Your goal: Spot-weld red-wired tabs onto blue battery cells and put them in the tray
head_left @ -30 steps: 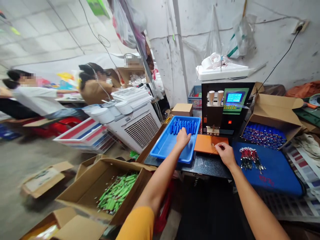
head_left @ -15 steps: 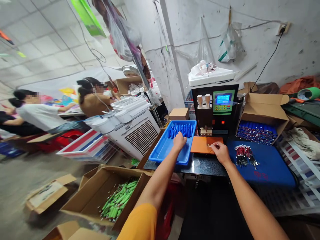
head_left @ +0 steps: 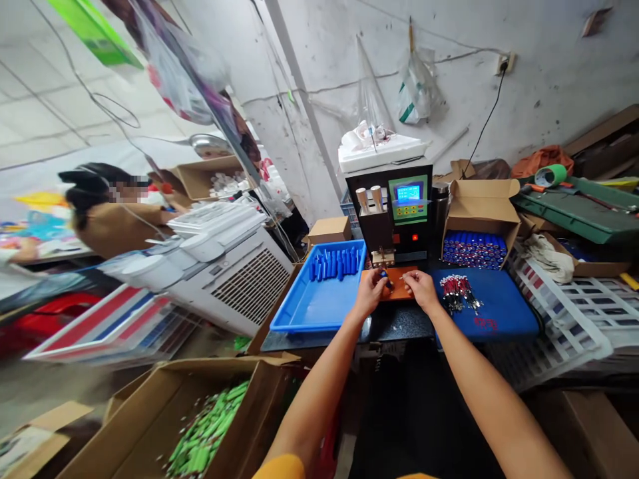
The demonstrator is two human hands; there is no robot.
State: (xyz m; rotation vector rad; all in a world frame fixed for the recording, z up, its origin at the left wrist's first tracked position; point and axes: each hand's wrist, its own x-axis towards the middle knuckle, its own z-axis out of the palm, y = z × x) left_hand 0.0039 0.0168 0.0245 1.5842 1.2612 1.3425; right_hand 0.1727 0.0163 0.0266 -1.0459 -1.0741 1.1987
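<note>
My left hand (head_left: 370,294) is closed on a blue cylindrical battery cell (head_left: 385,277), with one end towards the machine. The fingers of my right hand (head_left: 421,291) pinch a small thin wired part (head_left: 403,277), too small to make out fully. Both hands are over an orange board (head_left: 399,293), in front of a black spot-welding machine (head_left: 384,219) with a lit display. Left of them, a blue tray (head_left: 299,309) holds several more blue cells (head_left: 334,263) in rows. To the right, a bunch of red and black wired parts (head_left: 458,293) lies on a blue pad (head_left: 509,306).
An open carton (head_left: 482,206) of blue cells stands behind the pad. A cardboard box (head_left: 124,426) with green cells is at lower left, beside a grey air cooler (head_left: 239,279). White crates (head_left: 564,306) are at right. Another person (head_left: 110,213) sits at far left.
My left hand has come from the blue tray to the orange board with a blue cell. My right hand stays over the board, its pinched part now near the cell. The view has turned right.
</note>
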